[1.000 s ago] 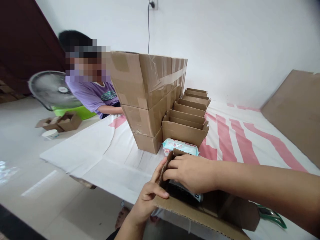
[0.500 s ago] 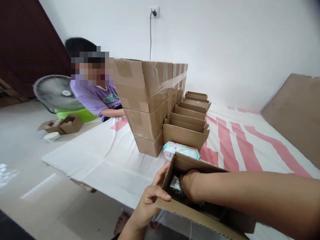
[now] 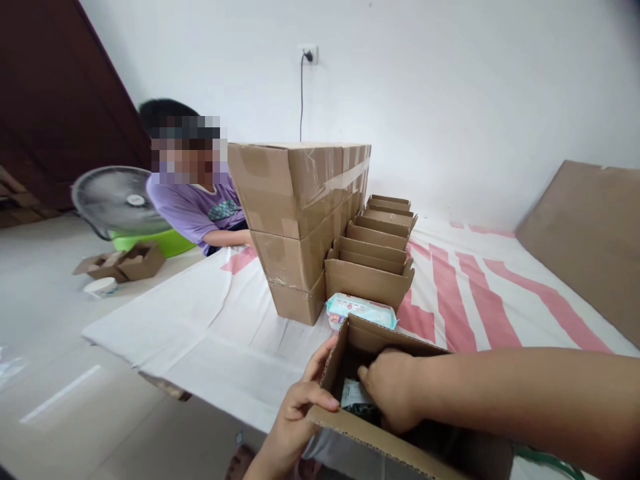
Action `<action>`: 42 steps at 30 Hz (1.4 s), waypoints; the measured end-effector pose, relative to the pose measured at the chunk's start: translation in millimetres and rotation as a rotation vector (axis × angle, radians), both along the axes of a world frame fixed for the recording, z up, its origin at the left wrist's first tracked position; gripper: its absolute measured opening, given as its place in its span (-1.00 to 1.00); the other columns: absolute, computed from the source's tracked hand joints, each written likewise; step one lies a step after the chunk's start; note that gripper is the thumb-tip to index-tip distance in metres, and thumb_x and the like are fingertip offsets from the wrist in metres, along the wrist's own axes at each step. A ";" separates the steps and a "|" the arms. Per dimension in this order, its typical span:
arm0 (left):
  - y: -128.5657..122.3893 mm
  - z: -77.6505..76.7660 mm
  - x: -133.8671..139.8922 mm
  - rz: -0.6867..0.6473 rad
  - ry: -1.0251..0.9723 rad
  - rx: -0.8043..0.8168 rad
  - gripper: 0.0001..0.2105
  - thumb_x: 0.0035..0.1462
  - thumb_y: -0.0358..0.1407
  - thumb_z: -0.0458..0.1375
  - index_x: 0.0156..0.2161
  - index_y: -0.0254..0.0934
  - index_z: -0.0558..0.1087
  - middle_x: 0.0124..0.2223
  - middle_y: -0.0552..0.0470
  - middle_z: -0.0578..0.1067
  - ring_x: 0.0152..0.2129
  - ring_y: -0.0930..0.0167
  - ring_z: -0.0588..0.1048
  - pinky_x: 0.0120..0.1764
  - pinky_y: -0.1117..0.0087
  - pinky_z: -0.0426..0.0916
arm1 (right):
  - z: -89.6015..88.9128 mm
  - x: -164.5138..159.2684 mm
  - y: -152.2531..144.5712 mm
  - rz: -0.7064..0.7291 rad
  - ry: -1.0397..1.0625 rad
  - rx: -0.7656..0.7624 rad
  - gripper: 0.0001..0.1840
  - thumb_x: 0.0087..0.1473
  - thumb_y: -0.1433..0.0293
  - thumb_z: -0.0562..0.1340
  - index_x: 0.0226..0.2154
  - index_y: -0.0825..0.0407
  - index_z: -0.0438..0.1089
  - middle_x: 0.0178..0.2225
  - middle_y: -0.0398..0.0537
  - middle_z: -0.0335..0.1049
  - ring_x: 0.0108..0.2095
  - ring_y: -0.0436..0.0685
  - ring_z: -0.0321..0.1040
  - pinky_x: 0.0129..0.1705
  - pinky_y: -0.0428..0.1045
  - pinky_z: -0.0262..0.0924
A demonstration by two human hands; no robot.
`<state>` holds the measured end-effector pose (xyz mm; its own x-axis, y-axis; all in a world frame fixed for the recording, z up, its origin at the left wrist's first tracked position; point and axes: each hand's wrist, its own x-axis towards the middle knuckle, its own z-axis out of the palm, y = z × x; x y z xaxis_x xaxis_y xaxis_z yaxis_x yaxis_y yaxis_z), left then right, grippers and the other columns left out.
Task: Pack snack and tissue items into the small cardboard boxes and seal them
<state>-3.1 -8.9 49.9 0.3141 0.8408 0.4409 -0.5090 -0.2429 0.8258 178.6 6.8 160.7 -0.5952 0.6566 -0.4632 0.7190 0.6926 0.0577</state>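
Single head-worn view, facing forward and down. The open box (image 3: 367,438), left hand (image 3: 296,415) and right hand (image 3: 395,390) lie close below the lens; the table (image 3: 240,363) extends beyond them to the wall (image 3: 450,100). The wide field takes in floor (image 3: 55,333) at left.

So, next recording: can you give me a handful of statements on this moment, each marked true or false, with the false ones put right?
1. The left hand grips the nearest open box at a corner. True.
2. The right hand is outside the nearest open box. False: the right hand reaches down inside it.
3. A pale blue packet lies between that box and the row of open boxes. True.
4. The wall plug is white. False: the wall plug is black.
5. The taped boxes are stacked three high. True.
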 end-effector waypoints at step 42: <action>35.6 138.3 2.4 0.350 0.484 0.340 -0.58 0.18 -0.23 0.22 0.15 -0.12 0.35 0.17 -0.12 0.43 0.13 0.22 0.38 0.16 0.21 0.29 | 57.1 173.2 -66.1 -0.491 1.181 0.444 -0.59 0.18 0.18 0.18 0.04 -0.03 0.22 -0.09 0.04 0.45 -0.12 0.20 0.45 -0.14 0.04 0.41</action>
